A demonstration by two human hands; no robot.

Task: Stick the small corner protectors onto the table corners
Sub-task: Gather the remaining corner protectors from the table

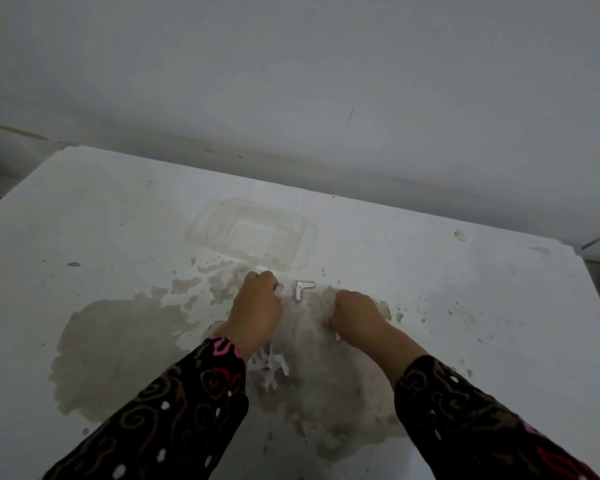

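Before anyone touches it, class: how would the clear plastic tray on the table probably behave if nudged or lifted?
The clear plastic tray looks thin-walled and empty, so it is probably very light and would slide easily on the table. Its thin, see-through walls suggest that it flexes or crumples if squeezed. Being low and wide, it seems unlikely to tip.

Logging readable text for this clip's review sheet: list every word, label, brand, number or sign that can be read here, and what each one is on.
None: no readable text anywhere in the head view.
Clear plastic tray: no label or print visible.
L-shaped corner protector: plain, no marking.
Table: only stains and specks.
Sleeves: swirl and dot pattern, no letters.
White paper scraps: too small and blurred to tell whether they carry print.
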